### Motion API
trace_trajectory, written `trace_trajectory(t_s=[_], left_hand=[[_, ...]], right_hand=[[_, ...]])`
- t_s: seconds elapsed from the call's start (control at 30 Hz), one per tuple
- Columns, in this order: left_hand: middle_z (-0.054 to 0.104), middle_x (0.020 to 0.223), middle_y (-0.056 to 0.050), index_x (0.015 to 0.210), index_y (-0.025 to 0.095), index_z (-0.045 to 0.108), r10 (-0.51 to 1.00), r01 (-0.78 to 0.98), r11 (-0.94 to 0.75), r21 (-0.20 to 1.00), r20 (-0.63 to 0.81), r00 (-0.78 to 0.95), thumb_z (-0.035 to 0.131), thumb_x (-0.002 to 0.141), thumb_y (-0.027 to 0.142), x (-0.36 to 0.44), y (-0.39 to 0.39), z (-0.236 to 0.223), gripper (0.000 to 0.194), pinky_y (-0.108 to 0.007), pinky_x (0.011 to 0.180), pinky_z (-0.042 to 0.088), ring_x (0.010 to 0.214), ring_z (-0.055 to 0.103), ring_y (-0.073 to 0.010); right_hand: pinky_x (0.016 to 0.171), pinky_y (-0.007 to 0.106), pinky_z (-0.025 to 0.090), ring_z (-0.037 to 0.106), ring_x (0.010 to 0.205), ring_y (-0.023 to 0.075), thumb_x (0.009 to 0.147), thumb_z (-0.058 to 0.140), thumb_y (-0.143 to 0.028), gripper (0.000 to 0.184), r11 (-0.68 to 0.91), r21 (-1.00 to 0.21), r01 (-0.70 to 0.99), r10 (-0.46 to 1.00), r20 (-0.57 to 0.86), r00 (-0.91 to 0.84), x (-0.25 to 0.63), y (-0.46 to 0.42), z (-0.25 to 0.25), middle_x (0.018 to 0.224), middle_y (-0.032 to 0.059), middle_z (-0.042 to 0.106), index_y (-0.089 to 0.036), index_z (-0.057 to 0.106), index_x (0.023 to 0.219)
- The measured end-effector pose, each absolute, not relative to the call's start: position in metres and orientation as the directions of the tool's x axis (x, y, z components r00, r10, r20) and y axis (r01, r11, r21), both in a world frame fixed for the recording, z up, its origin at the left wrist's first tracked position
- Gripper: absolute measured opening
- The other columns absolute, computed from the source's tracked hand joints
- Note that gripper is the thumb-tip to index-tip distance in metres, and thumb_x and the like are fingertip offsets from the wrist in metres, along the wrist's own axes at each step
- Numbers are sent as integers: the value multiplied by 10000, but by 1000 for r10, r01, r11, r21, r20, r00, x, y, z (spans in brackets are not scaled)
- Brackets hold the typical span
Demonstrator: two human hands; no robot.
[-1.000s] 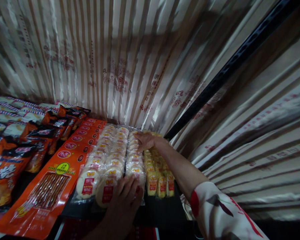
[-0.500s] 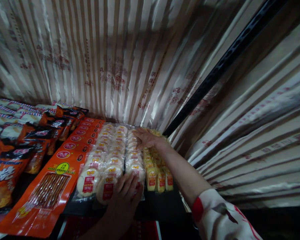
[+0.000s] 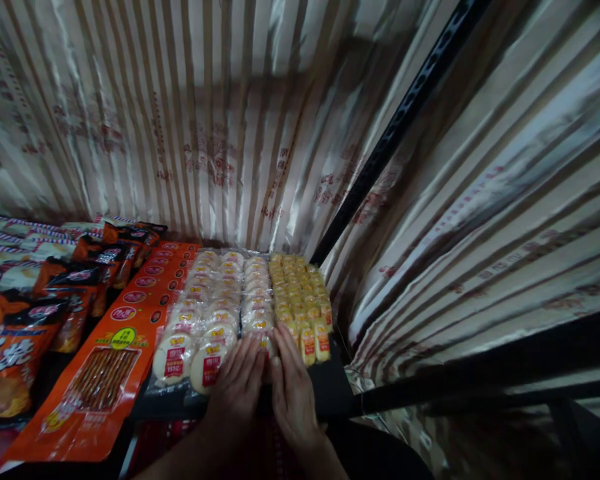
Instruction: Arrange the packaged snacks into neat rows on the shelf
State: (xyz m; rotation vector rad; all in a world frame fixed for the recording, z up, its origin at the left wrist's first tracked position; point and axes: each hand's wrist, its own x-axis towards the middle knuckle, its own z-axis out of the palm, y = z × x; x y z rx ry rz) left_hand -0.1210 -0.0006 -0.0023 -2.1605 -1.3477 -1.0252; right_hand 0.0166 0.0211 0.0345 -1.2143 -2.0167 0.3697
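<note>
My left hand (image 3: 236,380) lies with its fingers stretched out over the front of the third row of rice cracker packets (image 3: 258,300). My right hand (image 3: 295,393) is beside it, fingers extended along the right side of that row's front end. Neither hand grips a packet; both are open. Left of this row stand two more rows of round white rice cracker packets (image 3: 215,340) in clear wrap. To the right, small yellow snack packets (image 3: 300,287) form tight rows, their front left corner partly hidden by my right hand.
Orange flat packs of snack sticks (image 3: 105,373) overlap at left. Beyond them are orange-and-black snack bags (image 3: 17,353) and white-and-blue packets (image 3: 23,277). Striped printed sheeting (image 3: 205,100) hangs behind the black shelf (image 3: 335,387). A black perforated post (image 3: 395,127) slants up at the right.
My right hand has come back from the far end of the rows to the front, beside my left hand. The yellow packets are now uncovered. The view has shifted slightly.
</note>
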Motion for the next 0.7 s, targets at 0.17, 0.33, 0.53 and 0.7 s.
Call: trace_trajectory(t_s=[0.17, 0.33, 0.53, 0.7], left_hand=[[461, 1362, -163, 1168, 118, 540, 651, 898, -414, 148, 737, 178, 326, 909, 101, -147, 9, 28, 336, -463, 1040, 390, 1353, 306, -269], [504, 1314, -161, 1075, 104, 607, 764, 933, -324, 158, 626, 159, 395, 887, 143, -170, 57, 52, 286, -497, 1040, 387, 1303, 362, -302], [543, 1281, -149, 1080, 105, 621, 812, 912, -376, 165, 533, 238, 421, 864, 126, -160, 99, 52, 295, -505, 1057, 361, 1297, 380, -286], [508, 1337, -149, 1161, 104, 579, 821, 894, -414, 174, 495, 283, 402, 885, 178, -132, 104, 53, 336, -500, 1088, 321, 1334, 338, -283]], right_hand=[[1102, 550, 314, 246, 1383, 241, 947, 311, -273, 542, 591, -516, 620, 803, 451, -389, 11, 22, 27, 1511, 5, 238, -333, 175, 1468], [1107, 567, 300, 191, 1399, 240, 933, 334, -250, 579, 627, -467, 623, 777, 429, -460, 4, 34, 33, 1527, 10, 174, -320, 141, 1475], [1103, 537, 323, 205, 1398, 236, 926, 346, -217, 629, 663, -408, 627, 736, 508, -448, 9, 48, 39, 1531, 9, 177, -331, 75, 1481], [1065, 559, 342, 246, 1386, 268, 930, 371, -215, 572, 621, -326, 713, 696, 648, -310, 27, 62, 34, 1521, 86, 234, -241, 185, 1470]])
